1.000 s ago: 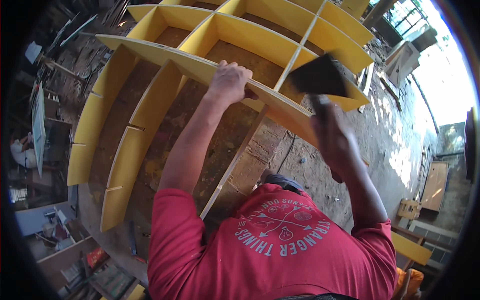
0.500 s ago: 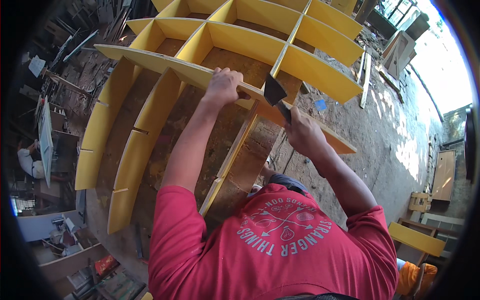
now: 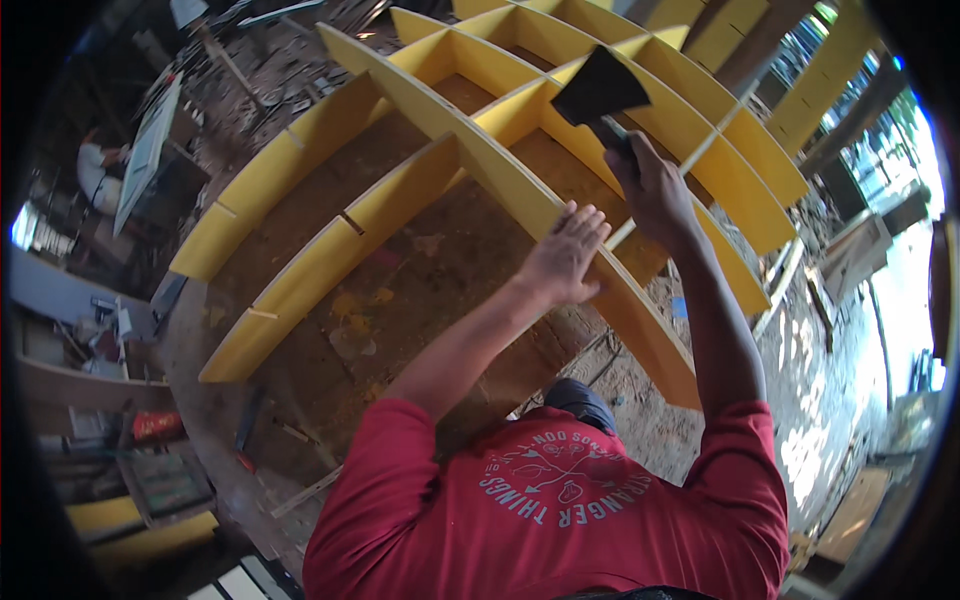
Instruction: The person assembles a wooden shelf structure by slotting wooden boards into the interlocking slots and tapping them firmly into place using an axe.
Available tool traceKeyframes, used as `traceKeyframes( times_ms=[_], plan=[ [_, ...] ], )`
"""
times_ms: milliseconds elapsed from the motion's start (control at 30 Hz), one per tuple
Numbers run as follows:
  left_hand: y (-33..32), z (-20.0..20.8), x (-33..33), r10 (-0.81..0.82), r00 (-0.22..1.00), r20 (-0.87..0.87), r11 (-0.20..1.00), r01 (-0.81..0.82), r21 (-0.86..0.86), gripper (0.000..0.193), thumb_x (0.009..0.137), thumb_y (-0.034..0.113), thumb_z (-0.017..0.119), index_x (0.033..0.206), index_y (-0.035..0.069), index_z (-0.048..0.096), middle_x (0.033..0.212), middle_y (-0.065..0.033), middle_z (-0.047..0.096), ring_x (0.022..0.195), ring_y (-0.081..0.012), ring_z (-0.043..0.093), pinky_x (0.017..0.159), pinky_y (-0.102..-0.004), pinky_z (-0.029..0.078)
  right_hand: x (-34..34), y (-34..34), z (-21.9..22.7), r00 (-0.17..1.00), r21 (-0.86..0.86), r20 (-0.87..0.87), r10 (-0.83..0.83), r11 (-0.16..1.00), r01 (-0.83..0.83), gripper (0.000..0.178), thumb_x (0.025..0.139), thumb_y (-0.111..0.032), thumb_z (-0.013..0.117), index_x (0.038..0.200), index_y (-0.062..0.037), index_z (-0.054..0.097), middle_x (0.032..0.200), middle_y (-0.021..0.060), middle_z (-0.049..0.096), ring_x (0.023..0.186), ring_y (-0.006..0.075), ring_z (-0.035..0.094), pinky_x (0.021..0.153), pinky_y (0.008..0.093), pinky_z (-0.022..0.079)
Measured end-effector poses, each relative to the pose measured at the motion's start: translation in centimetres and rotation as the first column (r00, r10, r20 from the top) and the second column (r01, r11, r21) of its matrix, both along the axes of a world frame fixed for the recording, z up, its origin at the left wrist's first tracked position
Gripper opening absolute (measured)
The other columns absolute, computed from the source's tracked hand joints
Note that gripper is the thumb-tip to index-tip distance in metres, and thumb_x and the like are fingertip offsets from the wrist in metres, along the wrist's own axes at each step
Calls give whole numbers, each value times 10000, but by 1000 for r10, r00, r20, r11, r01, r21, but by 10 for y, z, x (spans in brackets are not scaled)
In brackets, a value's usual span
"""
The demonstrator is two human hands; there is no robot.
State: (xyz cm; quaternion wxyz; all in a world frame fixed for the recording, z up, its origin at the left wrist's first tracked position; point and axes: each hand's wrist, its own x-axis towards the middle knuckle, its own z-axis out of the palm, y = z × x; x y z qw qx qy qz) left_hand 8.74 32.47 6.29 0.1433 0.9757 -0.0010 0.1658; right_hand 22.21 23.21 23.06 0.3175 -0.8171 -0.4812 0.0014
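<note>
A frame of yellow slotted boards, crossing in a grid, stands over the bench. Its long near board (image 3: 500,178) runs diagonally from the upper left toward the lower right. My left hand (image 3: 568,255) lies on this board's top edge, fingers stretched out and pressing flat, not wrapped round it. In my right hand (image 3: 655,190) is the handle of a hatchet (image 3: 600,88) with a broad dark head. The hatchet is raised over the grid, apart from the near board. Two curved yellow boards (image 3: 350,235) with slots stick out toward the left.
Below the frame is a brown, paint-stained surface (image 3: 400,270). Scrap wood (image 3: 290,65) lies at the far left, where another person (image 3: 98,170) is beside a panel. Yellow slotted boards (image 3: 825,75) lean at the far right. Sunlit bare ground (image 3: 800,400) runs along the right.
The hatchet has risen from the near board's edge to above the grid. My left hand has loosened from gripping the board to lying flat on it. The view has turned.
</note>
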Motion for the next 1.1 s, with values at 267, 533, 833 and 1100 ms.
traceKeyframes(
  times_ms=[267,533,833,1100],
  plan=[
    [-12,20,3,64,982,-179,988,-37,153,1156,773,399,898,1691,12,312,1769,-189,291,1680,-325,187,1400,-510,63,54,195,-56,967,45,109,230,971,-236,456,1108,-525,539,1153,-73,585,918,308,739,866,568,701,763,660,542],
    [-3,7,-1,73,994,-76,997,-72,12,1075,776,334,912,1653,4,384,1724,-179,379,1649,-308,280,1399,-506,136,57,253,-49,898,-457,108,427,823,-337,526,1109,-573,501,1304,-99,615,1113,261,765,1080,483,726,910,613,552],
    [1,13,2,3,992,-128,997,-13,-77,1086,773,352,919,1651,1,383,1715,-160,403,1651,-295,276,1403,-504,132,59,273,-81,933,-452,23,360,836,-312,499,1120,-548,483,1328,-104,571,1134,267,767,1091,498,727,954,622,558],
    [11,25,-3,-11,995,-95,985,-5,-171,998,799,306,901,1624,-4,432,1710,-155,422,1646,-284,296,1404,-478,132,54,288,-40,932,-128,8,361,925,-358,509,1117,-570,483,1219,-83,590,1039,314,742,1027,544,701,874,652,528]
  ],
)
